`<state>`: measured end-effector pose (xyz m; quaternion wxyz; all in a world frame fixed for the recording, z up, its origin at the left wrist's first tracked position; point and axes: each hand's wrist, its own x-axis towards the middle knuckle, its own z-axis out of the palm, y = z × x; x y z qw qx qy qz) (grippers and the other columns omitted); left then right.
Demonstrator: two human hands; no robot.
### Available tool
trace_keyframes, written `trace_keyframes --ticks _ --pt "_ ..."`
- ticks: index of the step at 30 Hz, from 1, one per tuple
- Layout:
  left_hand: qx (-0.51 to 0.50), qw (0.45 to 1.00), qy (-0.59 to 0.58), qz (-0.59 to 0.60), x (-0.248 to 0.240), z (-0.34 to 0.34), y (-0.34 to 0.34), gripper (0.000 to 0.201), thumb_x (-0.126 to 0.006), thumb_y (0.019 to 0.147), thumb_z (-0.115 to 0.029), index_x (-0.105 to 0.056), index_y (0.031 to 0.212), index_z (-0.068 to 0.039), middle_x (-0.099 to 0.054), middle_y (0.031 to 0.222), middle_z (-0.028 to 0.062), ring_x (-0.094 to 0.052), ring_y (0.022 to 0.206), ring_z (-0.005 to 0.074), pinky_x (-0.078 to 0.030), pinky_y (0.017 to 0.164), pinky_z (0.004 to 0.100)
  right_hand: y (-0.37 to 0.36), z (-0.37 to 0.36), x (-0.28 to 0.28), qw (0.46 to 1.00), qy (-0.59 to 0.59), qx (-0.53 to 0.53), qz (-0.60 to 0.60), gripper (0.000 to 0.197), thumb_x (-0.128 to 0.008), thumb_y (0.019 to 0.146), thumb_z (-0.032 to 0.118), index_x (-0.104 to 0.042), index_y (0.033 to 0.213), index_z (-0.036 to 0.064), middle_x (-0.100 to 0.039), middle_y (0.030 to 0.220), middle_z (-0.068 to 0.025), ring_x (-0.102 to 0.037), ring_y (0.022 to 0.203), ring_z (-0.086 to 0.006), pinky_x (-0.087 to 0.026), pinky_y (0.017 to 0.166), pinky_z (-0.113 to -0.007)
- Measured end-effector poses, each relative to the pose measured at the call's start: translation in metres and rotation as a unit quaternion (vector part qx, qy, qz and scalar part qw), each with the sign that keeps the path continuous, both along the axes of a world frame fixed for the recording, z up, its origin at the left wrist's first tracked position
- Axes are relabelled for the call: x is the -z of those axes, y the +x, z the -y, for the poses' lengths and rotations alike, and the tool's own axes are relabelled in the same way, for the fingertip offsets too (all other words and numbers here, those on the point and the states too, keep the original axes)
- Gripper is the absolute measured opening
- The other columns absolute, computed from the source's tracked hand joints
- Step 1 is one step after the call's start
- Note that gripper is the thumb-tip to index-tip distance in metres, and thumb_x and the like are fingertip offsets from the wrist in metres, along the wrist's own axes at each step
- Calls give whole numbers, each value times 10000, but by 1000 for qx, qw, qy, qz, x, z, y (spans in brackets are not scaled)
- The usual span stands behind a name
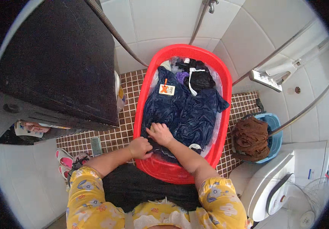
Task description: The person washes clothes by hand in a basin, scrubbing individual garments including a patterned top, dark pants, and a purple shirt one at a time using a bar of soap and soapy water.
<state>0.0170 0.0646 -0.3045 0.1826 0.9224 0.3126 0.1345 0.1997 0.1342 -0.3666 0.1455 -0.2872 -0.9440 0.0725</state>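
A red oval tub [228,87] stands in front of me with wet clothes in soapy water. A navy garment [198,118] with a pale patch and orange print spreads over most of it. My right hand [159,133] lies on the navy cloth near the left side, thumb and fingers apart. Beside it, at the near left rim, my left hand [140,148] is closed, its curled fingers on the edge of dark wet cloth [160,151]. Towards the far end are a black garment with white trim [203,81] and a purple piece [181,77].
A blue basket [274,126] holding a brown cloth [250,139] stands to the right, near a white toilet [275,187]. A dark cabinet [57,61] rises on the left. Pink-and-white shoes [64,160] and a brush [96,146] lie on the tiled floor [128,108].
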Motion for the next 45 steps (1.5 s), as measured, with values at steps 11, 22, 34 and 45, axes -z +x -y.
trace_keyframes --ticks 11,22,34,45 --pt "-2 1000 -8 -2 4 -1 -9 219 -661 666 -294 -554 631 -106 -564 625 41 -556 660 246 -438 618 389 43 -88 1 958 20 265 104 324 -503 855 214 -545 1175 188 -517 1086 -121 -518 942 -296 -446 742 -427" --pt "-3 999 -19 -32 1 -1 -5 224 -657 670 -305 -558 631 -107 -567 639 48 -555 674 245 -446 623 393 -24 -5 -5 992 -32 2 -120 409 -617 770 203 -561 1173 163 -535 1126 -179 -514 1047 -339 -416 815 -445" --pt "-5 1000 -15 13 3 -4 -5 225 -666 650 -266 -515 615 -104 -534 608 57 -540 630 270 -434 589 412 56 -122 10 950 101 235 179 329 -476 845 219 -526 1170 225 -485 1231 -119 -474 1071 -250 -400 784 -425" --pt "-9 999 -22 -32 5 -1 -10 235 -661 650 -318 -556 640 -108 -566 633 47 -560 668 250 -437 609 402 148 -124 -55 880 43 472 36 232 -565 858 282 -525 996 100 -507 980 -177 -546 875 -370 -480 637 -496"
